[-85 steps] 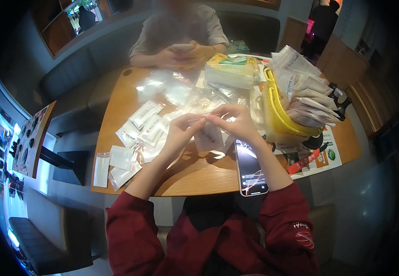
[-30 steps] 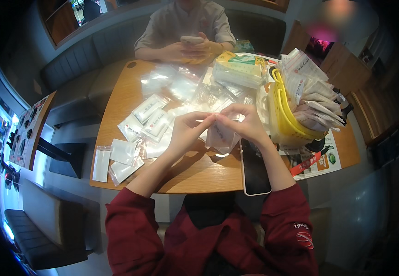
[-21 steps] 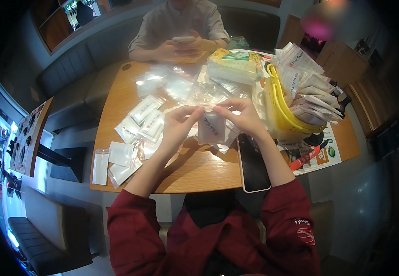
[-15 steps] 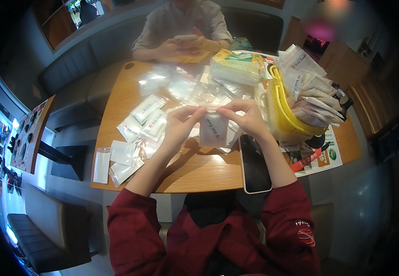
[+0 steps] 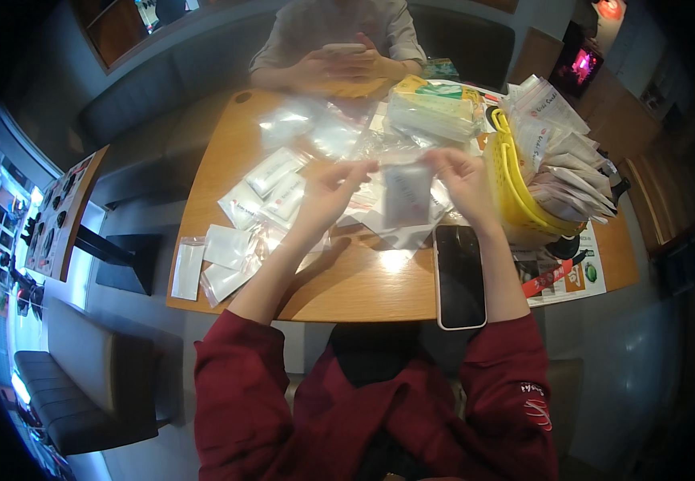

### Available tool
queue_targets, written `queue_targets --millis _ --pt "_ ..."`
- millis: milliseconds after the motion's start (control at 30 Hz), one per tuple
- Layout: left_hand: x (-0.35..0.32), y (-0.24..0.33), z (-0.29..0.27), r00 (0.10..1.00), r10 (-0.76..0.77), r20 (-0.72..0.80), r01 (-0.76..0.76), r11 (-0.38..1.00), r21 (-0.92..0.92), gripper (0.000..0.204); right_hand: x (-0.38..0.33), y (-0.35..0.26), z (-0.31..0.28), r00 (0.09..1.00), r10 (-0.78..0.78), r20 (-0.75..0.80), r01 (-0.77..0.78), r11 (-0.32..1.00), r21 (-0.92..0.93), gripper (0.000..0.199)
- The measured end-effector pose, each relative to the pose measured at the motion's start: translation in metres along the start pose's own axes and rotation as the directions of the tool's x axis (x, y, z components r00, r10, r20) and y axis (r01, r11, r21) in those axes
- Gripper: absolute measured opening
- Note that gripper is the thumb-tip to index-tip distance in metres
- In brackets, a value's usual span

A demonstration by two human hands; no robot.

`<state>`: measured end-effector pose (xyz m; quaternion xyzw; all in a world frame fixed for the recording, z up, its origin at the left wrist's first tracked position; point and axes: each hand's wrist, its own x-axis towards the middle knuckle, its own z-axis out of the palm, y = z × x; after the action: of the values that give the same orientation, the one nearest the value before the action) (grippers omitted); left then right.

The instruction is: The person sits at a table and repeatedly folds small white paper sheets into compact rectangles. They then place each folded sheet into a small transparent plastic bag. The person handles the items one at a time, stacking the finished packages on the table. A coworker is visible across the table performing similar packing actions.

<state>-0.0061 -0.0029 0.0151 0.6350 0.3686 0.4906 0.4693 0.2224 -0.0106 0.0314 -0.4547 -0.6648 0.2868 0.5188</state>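
Note:
A small clear zip bag [image 5: 407, 196] with a white printed packet inside hangs upright over the middle of the table. My right hand [image 5: 466, 178] pinches it by its top right corner. My left hand [image 5: 338, 188] is just to the left of the bag, apart from it, fingers stretched out and slightly blurred, with nothing seen in them. Several filled white packets [image 5: 277, 172] lie beside my left forearm. More clear bags [image 5: 339, 132] are spread beyond my hands.
A black-screened phone [image 5: 460, 276] lies by my right forearm at the near edge. A yellow basket [image 5: 515, 188] full of packets stands on the right, behind it a pack in green and yellow wrap [image 5: 431, 112]. Across the wooden table [image 5: 339, 293], a person [image 5: 339, 56] holds a phone.
My left hand has come off the bag's top edge and moved a little left. My right hand keeps the bag. The whole view has shifted slightly.

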Motion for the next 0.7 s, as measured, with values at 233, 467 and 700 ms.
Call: queue_targets --millis 233,467,700 --pt "0.017 -0.020 -0.036 0.985 0.148 -0.093 -0.079 0.852 0.517 0.026 0.012 0.034 -0.026 0.974 -0.177 -0.143 0.014 0.674 -0.739 0.020" --pt "-0.001 -0.013 -0.030 0.996 0.052 0.071 -0.088 0.560 0.824 0.033 0.013 0.020 -0.007 0.907 -0.421 -0.015 0.265 0.598 -0.756 0.019" --pt "0.001 -0.010 -0.073 0.991 0.076 -0.109 0.079 0.320 0.944 0.030 -0.006 0.003 0.008 0.834 -0.113 0.541 0.402 0.795 -0.454 0.043"
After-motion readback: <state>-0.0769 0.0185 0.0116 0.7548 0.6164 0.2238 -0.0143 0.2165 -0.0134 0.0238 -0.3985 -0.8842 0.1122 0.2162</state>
